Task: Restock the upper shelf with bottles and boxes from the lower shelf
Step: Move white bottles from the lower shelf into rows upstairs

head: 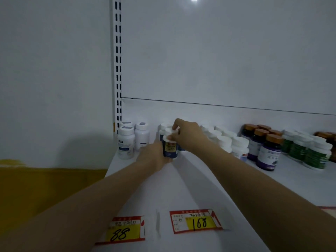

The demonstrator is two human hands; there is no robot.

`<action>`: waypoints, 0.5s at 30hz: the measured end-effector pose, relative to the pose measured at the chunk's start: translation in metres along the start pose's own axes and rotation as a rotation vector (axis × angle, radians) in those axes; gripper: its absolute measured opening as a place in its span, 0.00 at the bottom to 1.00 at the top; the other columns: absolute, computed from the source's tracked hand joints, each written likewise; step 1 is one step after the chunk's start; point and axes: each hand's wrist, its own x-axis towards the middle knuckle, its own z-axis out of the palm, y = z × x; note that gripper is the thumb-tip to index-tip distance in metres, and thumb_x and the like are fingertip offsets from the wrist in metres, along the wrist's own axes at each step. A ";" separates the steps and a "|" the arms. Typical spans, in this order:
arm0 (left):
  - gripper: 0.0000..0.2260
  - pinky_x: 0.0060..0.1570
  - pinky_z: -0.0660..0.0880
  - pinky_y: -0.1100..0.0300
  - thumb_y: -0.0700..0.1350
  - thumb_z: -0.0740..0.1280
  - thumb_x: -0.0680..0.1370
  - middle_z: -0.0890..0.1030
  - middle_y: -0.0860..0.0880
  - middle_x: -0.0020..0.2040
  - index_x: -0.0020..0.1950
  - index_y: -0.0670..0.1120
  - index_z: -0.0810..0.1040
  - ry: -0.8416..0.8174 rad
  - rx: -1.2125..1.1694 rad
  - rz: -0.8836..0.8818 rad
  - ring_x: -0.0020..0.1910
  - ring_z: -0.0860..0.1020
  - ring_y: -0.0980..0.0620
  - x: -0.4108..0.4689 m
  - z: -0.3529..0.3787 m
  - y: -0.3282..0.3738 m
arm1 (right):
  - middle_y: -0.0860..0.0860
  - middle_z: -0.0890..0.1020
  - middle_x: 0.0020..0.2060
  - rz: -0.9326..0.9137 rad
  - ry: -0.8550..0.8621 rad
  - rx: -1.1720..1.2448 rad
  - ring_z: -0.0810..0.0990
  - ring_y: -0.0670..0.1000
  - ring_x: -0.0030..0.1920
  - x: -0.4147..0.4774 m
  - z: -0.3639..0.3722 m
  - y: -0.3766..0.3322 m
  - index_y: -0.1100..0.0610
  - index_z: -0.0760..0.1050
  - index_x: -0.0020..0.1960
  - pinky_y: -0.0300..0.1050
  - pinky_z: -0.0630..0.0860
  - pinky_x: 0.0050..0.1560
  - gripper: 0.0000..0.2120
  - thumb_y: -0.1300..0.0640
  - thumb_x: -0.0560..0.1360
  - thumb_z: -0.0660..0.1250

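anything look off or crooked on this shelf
Only small things. The 168 price tag lies flat on the shelf, skewed, not on its front edge, as does the 88 tag. The bottles stand upright; both hands hold the dark-labelled bottle. No spills or damage show.

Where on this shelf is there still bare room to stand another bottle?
Bare: the front strip between the price tags and the bottle rows, and the gap beside the left white bottles. Crowded: the back right, from the white-capped rows to the green-labelled bottles.

Left hand [154, 157] fingers hidden behind dark blue bottle [170, 148], bottle labels unreadable, far-right brown-capped bottles [329, 140] cropped by frame edge.
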 end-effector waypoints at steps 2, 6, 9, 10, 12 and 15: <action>0.22 0.61 0.71 0.56 0.48 0.70 0.74 0.78 0.45 0.62 0.67 0.44 0.71 -0.001 -0.032 0.013 0.61 0.76 0.46 0.001 0.003 -0.002 | 0.59 0.76 0.57 0.002 0.009 0.024 0.75 0.54 0.47 0.001 0.001 0.001 0.59 0.71 0.60 0.46 0.78 0.45 0.17 0.53 0.75 0.68; 0.22 0.59 0.72 0.57 0.49 0.68 0.75 0.78 0.45 0.62 0.67 0.44 0.70 -0.016 -0.001 0.018 0.61 0.76 0.46 0.004 0.004 -0.005 | 0.59 0.76 0.58 0.003 0.000 0.009 0.74 0.54 0.47 0.002 0.004 0.001 0.58 0.70 0.61 0.44 0.75 0.42 0.17 0.53 0.76 0.67; 0.20 0.55 0.70 0.60 0.48 0.68 0.76 0.77 0.45 0.61 0.64 0.41 0.70 -0.026 0.012 -0.023 0.60 0.75 0.45 0.002 -0.001 -0.003 | 0.59 0.74 0.62 -0.004 -0.002 -0.046 0.76 0.57 0.57 -0.001 -0.005 0.001 0.57 0.67 0.68 0.47 0.77 0.53 0.22 0.52 0.76 0.66; 0.19 0.55 0.71 0.58 0.48 0.68 0.75 0.77 0.44 0.60 0.62 0.41 0.70 -0.010 0.039 -0.045 0.59 0.76 0.45 -0.001 -0.004 0.000 | 0.58 0.73 0.64 -0.018 0.023 -0.076 0.75 0.57 0.61 -0.003 -0.014 0.002 0.56 0.66 0.70 0.47 0.75 0.56 0.24 0.51 0.77 0.65; 0.16 0.52 0.73 0.54 0.49 0.69 0.74 0.77 0.43 0.57 0.56 0.43 0.69 0.105 0.114 -0.064 0.53 0.76 0.45 -0.008 -0.012 0.007 | 0.57 0.73 0.66 -0.047 0.092 -0.140 0.73 0.56 0.64 -0.008 -0.041 0.005 0.57 0.66 0.71 0.44 0.71 0.60 0.25 0.50 0.77 0.65; 0.15 0.49 0.72 0.52 0.44 0.69 0.73 0.75 0.42 0.53 0.54 0.42 0.69 0.334 0.130 0.038 0.52 0.75 0.43 -0.018 -0.021 0.031 | 0.56 0.75 0.65 -0.059 0.184 -0.289 0.72 0.55 0.65 -0.020 -0.091 0.021 0.60 0.70 0.68 0.42 0.69 0.60 0.18 0.57 0.79 0.62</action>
